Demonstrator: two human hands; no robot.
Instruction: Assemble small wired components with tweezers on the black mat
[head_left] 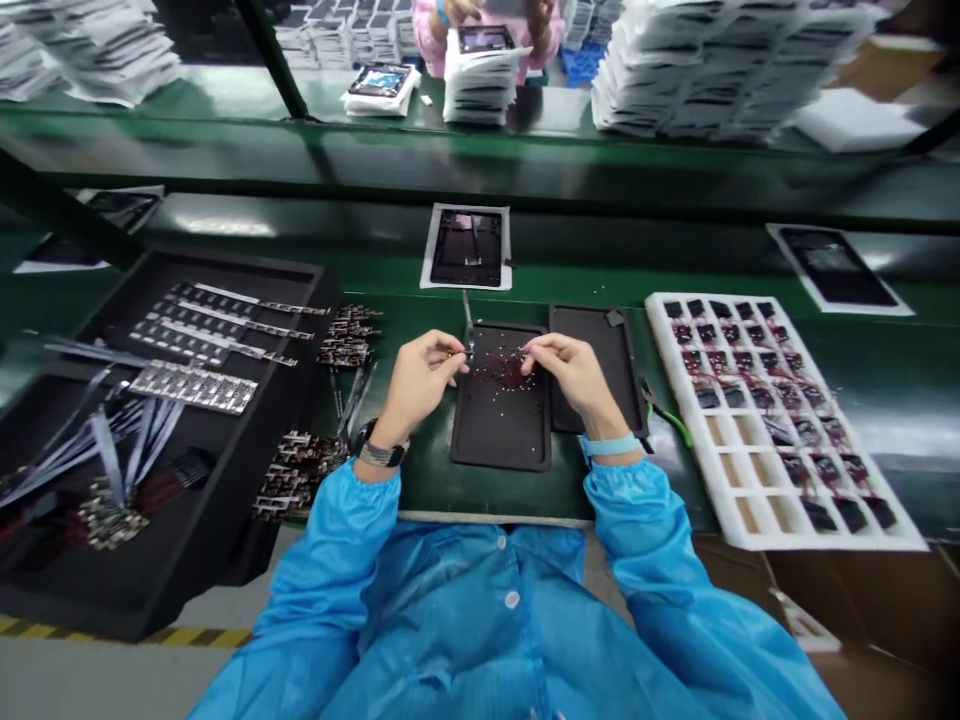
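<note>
My left hand (424, 372) is closed in a pinch on a small circuit board at the left edge of a black tray (499, 445). A flat grey ribbon cable (469, 318) stands up from that board. Over the tray's right edge, my right hand (568, 372) pinches with thumb and forefinger; what is in the pinch is too small to make out. Between the hands, a loose pile of red-wired small parts with white ends (511, 372) lies in the tray. A second black tray (592, 375) lies partly under my right hand.
A tablet housing (469, 245) lies on white padding ahead. To the right are green-handled pliers (671, 418) and a white foam tray (694, 470) of black parts. Small boards (289, 475) and a black bin (161, 560) stand left. Opposite, a person (487, 20) works behind stacks.
</note>
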